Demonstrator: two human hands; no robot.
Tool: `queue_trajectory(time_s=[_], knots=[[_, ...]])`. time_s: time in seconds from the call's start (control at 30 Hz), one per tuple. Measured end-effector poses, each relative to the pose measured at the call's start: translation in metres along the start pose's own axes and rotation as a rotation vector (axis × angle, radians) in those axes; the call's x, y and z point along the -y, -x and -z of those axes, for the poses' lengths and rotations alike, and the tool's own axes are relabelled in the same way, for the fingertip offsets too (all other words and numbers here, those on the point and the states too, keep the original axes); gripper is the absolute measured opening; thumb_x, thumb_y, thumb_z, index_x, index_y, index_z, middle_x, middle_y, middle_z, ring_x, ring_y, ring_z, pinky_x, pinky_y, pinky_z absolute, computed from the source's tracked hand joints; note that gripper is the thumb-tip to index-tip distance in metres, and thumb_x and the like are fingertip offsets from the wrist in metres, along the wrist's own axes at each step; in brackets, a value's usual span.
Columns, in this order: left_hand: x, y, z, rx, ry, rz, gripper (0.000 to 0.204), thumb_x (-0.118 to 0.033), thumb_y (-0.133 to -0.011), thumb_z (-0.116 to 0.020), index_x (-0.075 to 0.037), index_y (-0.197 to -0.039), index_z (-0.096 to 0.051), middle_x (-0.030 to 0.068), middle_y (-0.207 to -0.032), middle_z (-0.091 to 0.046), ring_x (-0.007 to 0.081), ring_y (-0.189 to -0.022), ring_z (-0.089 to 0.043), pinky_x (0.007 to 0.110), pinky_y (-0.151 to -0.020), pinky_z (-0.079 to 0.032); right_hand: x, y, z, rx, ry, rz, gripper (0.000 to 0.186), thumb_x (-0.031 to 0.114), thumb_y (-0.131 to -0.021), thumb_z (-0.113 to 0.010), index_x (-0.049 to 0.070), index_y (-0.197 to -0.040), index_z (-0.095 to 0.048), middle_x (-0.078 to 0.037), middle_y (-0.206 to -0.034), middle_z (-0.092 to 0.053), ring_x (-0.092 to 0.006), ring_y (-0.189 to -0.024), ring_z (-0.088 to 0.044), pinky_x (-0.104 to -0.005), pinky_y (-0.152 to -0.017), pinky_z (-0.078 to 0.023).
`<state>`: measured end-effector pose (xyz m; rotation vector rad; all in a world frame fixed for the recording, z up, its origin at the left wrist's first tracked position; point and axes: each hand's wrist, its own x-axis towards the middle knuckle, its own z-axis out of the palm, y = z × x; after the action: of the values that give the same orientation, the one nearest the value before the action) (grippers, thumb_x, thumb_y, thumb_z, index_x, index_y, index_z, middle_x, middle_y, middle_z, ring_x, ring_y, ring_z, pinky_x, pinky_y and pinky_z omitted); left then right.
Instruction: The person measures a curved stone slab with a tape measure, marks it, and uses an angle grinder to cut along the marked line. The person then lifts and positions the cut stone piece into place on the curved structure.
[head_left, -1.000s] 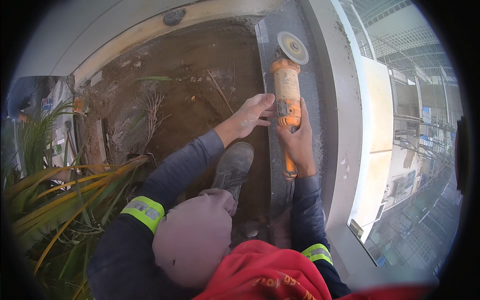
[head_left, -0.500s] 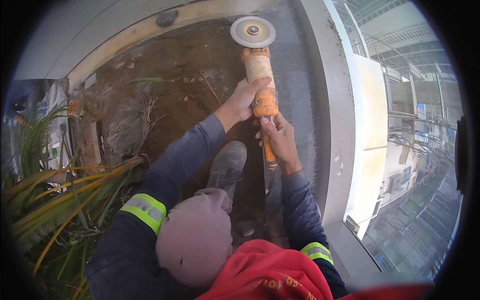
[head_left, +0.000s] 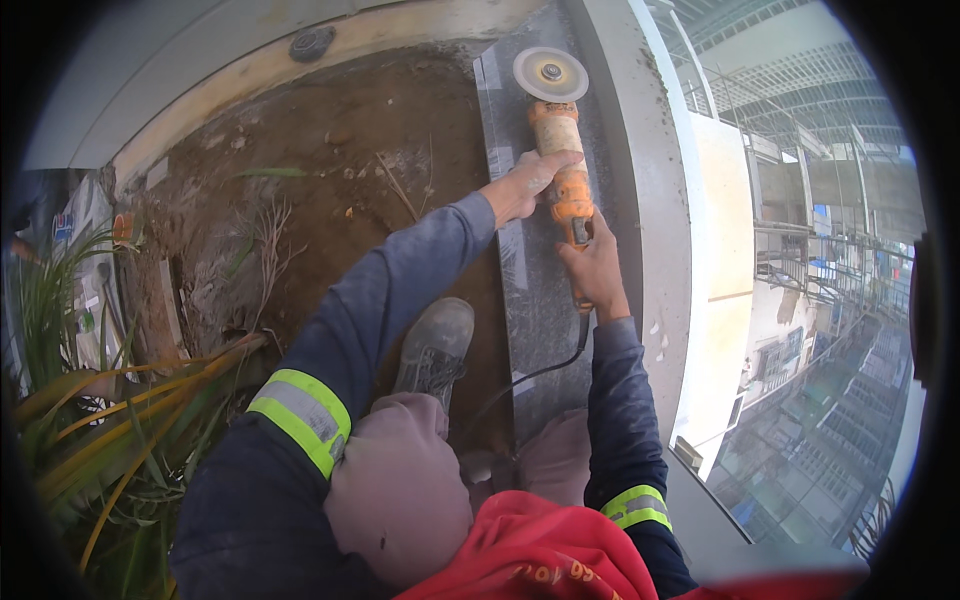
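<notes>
An orange angle grinder (head_left: 571, 194) with a tan-wrapped middle points away from me. Its round pale cutting disc (head_left: 536, 88) is at the far end, above a dark grey slab (head_left: 545, 335); whether the disc touches anything I cannot tell. My left hand (head_left: 524, 186) grips the grinder's body from the left, thumb across the top and the other fingers mostly hidden beneath. Closer to me, my right hand (head_left: 598, 268) is wrapped around the rear handle. From that handle a black cord (head_left: 552, 368) curves down to the left over the slab.
A raised grey ledge (head_left: 650, 225) runs along the right, with scaffolding and a lower level beyond. Brown soil (head_left: 330, 160) lies to the left, bordered by a pale wall base. Long-leaved plants (head_left: 130, 430) crowd the lower left. My shoe (head_left: 437, 340) stands beside the slab.
Both hands and the grinder have shifted right, and the disc now sits nearer the ledge. More of the slab's left edge and the cord has come into sight.
</notes>
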<state>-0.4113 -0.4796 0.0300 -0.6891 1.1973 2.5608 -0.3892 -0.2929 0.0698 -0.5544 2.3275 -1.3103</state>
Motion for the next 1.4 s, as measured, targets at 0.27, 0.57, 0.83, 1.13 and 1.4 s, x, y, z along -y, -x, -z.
queue_trajectory(time_s=[0.27,0.57,0.83,1.13,1.4], knots=[[-0.013,0.015,0.006,-0.031,-0.599,0.072,0.076,-0.059,-0.095,-0.063,0.008,-0.131,-0.058,0.0224,-0.115,-0.069,0.0291,-0.089,-0.074,0.045,-0.075,-0.063,-0.019,0.001,0.001,0.013,0.056,-0.101,0.065,0.011,-0.076,-0.072,-0.001,-0.138,-0.055,-0.021,-0.12,-0.069,-0.0357,-0.113,-0.067,-0.042,-0.097,-0.052],[0.015,0.065,0.0,-0.179,-0.704,-0.045,0.059,-0.047,-0.098,-0.067,0.007,-0.119,-0.06,0.0144,-0.098,-0.069,0.018,-0.077,-0.07,0.03,-0.056,-0.057,-0.026,0.015,0.0,-0.147,0.51,-0.194,0.067,0.027,-0.076,-0.079,0.004,-0.135,-0.06,-0.018,-0.126,-0.066,-0.036,-0.116,-0.065,-0.0473,-0.097,-0.053],[-0.026,0.172,-0.01,-0.103,-0.598,-0.254,0.043,-0.03,-0.101,-0.068,0.004,-0.125,-0.059,0.0105,-0.102,-0.071,0.0137,-0.084,-0.069,0.025,-0.059,-0.054,-0.027,0.025,0.008,-0.09,0.477,-0.281,0.081,0.037,-0.074,-0.087,0.003,-0.141,-0.056,-0.02,-0.127,-0.066,-0.0372,-0.121,-0.063,-0.047,-0.099,-0.052],[-0.134,0.293,-0.037,-0.278,-0.464,-0.711,0.039,-0.029,-0.103,-0.066,0.003,-0.125,-0.06,0.011,-0.103,-0.072,0.014,-0.087,-0.07,0.024,-0.066,-0.055,-0.012,0.028,0.021,-0.032,0.467,-0.276,0.085,0.039,-0.072,-0.089,0.002,-0.14,-0.053,-0.02,-0.129,-0.064,-0.0369,-0.122,-0.063,-0.0488,-0.098,-0.053],[-0.156,0.357,-0.077,-0.196,-0.504,-0.953,0.04,-0.03,-0.102,-0.066,0.003,-0.124,-0.061,0.0148,-0.103,-0.071,0.0207,-0.088,-0.07,0.029,-0.068,-0.056,-0.017,0.037,0.025,-0.096,0.47,-0.26,0.089,0.041,-0.074,-0.089,0.006,-0.146,-0.049,-0.02,-0.13,-0.063,-0.0373,-0.123,-0.062,-0.0487,-0.099,-0.053]])
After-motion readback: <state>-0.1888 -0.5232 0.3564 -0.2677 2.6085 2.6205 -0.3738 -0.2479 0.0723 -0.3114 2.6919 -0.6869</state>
